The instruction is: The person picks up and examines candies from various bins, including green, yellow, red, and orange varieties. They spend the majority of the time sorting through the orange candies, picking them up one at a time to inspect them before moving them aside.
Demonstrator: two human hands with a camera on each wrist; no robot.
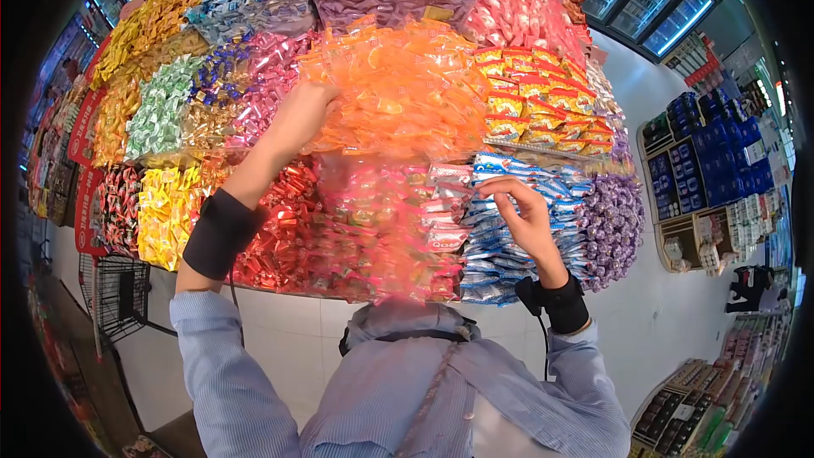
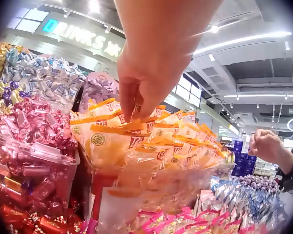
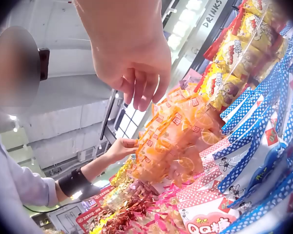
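Observation:
My left hand reaches to the left side of a heap of orange candy packets. In the left wrist view, thumb and fingers point down and pinch a packet at the top of the heap; the hand itself hides part of the grip. My right hand hovers over blue-and-white candy packets, with its fingers loosely bent and nothing in them. The right wrist view shows that hand above orange packets and blue dotted packets.
Pink packets fill the front bin, beside red candies and purple round candies. Yellow-and-red packets lie right of the orange heap. Clear bin walls divide the sweets. A black wire cart stands at left.

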